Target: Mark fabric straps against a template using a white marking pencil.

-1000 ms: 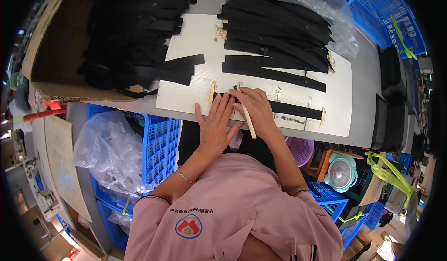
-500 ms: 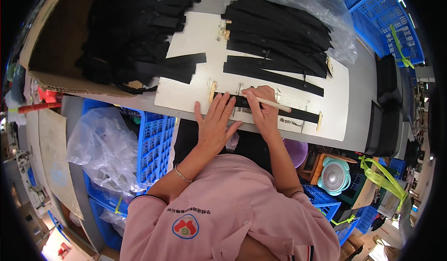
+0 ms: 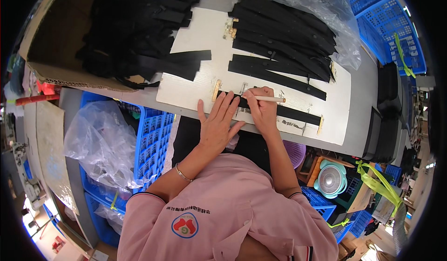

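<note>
A narrow black fabric strip [image 3: 300,116] lies along the front of a white board [image 3: 184,91], between two small tan blocks at its ends. My left hand [image 3: 217,127] rests flat with fingers spread, its fingertips on the strip's left part. Just right of it, my right hand [image 3: 264,114] pinches a slim white pen [image 3: 272,99] with its tip toward the strip. The fingers hide the exact spot where the tip meets the cloth. Dark pen marks show on the board around the strip.
More black strips [image 3: 284,37] lie layered on the board's far side. Another heap of strips [image 3: 139,23] spills from a cardboard box [image 3: 51,51] at left. Clear plastic [image 3: 321,4] and blue crates [image 3: 389,28] stand behind right. A small turquoise fan [image 3: 330,179] sits below the table.
The pen has swung closer to level, its back end moving up and left. My left hand keeps its place on the strip. The whole view has shifted slightly.
</note>
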The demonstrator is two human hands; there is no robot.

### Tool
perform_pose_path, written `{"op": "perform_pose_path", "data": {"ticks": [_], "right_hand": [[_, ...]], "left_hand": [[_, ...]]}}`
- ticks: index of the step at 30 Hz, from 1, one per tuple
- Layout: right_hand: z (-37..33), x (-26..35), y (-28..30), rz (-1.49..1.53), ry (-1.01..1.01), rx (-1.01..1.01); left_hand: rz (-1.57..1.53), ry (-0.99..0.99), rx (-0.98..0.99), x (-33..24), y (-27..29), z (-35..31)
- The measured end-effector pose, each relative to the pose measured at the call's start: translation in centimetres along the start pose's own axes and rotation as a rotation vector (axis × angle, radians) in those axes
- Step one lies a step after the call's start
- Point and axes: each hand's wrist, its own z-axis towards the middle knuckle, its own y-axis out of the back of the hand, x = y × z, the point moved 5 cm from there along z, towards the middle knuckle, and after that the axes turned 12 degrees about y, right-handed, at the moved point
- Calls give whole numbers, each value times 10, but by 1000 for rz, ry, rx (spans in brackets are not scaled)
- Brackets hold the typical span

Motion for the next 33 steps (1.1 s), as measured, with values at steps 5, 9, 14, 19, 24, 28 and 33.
{"op": "perform_pose_path", "data": {"ticks": [5, 9, 14, 19, 24, 28, 33], "right_hand": [[3, 3, -1, -57, 74, -29], [3, 6, 0, -102, 101, -37], [-2, 4, 3, 59, 167, -5], [-1, 4, 1, 37, 186, 54], [-1, 3, -2, 17, 187, 86], [1, 7, 1, 0, 204, 85], [-13, 20, 11, -24, 161, 28]], "left_hand": [[-7, 14, 15, 0, -1, 0], [3, 11, 8, 0, 0, 0], [29, 1, 4, -1, -2, 0], [22, 7, 17, 0, -3, 0], [7, 15, 28, 1, -1, 1], [-8, 0, 25, 1, -3, 0], [-118, 9, 28, 8, 6, 3]]}}
